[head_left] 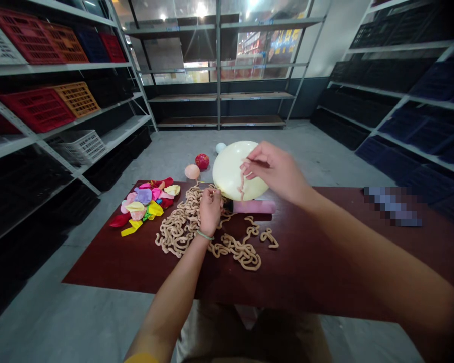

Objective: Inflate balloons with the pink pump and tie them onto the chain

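Note:
My left hand [210, 212] is closed at the neck of an inflated pale yellow balloon [226, 169], its fingertips pinched together. In front of the balloon, my right hand [276, 169] pinches the upper end of a thin beige strand [241, 184], which hangs down from the fingers. Below and around my left hand lies a tangled heap of thick beige cord [176, 229] on the dark red table [306, 262]. A pink tube with a black end, resembling a balloon pump [255, 206], lies just under the balloon. The balloon's knot or opening is hidden by my fingers.
Several limp coloured balloons [144, 196] are piled at the table's left. Beyond the far edge sit a peach balloon [192, 172], a red balloon [202, 162] and a pale blue balloon [221, 147]. Shelves with crates [38, 108] line the sides. A blurred patch [393, 205] covers something at right.

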The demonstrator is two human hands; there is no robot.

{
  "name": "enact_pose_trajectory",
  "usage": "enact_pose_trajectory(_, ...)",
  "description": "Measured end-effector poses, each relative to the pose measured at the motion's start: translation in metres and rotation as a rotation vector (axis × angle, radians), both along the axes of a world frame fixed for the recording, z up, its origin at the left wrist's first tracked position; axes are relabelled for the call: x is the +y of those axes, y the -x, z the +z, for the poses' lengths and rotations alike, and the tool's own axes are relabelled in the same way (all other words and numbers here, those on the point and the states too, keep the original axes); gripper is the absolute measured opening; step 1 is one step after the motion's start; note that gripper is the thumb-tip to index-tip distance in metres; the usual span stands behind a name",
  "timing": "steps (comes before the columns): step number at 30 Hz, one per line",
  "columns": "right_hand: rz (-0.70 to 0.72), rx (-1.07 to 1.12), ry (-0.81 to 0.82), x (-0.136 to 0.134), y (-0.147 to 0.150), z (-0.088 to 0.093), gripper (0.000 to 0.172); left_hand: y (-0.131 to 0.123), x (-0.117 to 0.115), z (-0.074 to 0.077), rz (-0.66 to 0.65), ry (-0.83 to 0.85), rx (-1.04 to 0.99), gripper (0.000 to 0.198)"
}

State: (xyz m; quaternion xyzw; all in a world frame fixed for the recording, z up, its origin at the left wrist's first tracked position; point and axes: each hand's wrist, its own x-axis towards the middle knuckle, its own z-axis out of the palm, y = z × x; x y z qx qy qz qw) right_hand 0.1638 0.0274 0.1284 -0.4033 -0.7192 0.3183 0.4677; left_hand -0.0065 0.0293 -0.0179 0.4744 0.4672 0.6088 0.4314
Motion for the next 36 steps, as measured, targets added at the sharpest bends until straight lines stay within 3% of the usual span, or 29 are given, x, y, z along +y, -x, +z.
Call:
enact_pose_trajectory(6,0.049,-0.083,-0.215,0.036,0.025,0.056,0.022,0.001,-0.002,0.002,-0.012,-0.021,0.005,0.028)
enact_pose_trajectory(10,0.041,-0.071,-0.269,0.056,0.051,0.072,0.020,0.002,-0.002,0.001,0.000,-0.047,0.085,0.025)
enact_pose_trajectory(13,0.061,-0.142,-0.297,0.062,0.064,0.061,0.011,0.003,-0.005,0.003,0.041,-0.090,0.234,0.022)
enact_pose_trajectory(16,0.054,-0.327,-0.297,0.058,0.067,0.033,0.008,0.006,-0.008,0.006,0.117,-0.229,0.385,0.018)
enact_pose_trajectory(20,0.016,-0.485,-0.282,0.049,0.057,-0.001,0.006,0.010,-0.008,0.008,0.337,-0.433,0.545,0.011)
enact_pose_trajectory(23,0.071,-0.472,-0.275,0.044,0.049,-0.013,0.004,0.013,-0.006,0.009,0.434,-0.479,0.612,0.010)
enact_pose_trajectory(30,0.128,-0.426,-0.287,0.036,0.039,-0.016,0.005,0.017,-0.005,0.015,0.236,-0.460,0.463,0.012)
enact_pose_trajectory(36,0.187,-0.435,-0.323,0.039,0.038,-0.016,0.012,0.017,-0.007,0.016,0.172,-0.329,0.430,0.016)
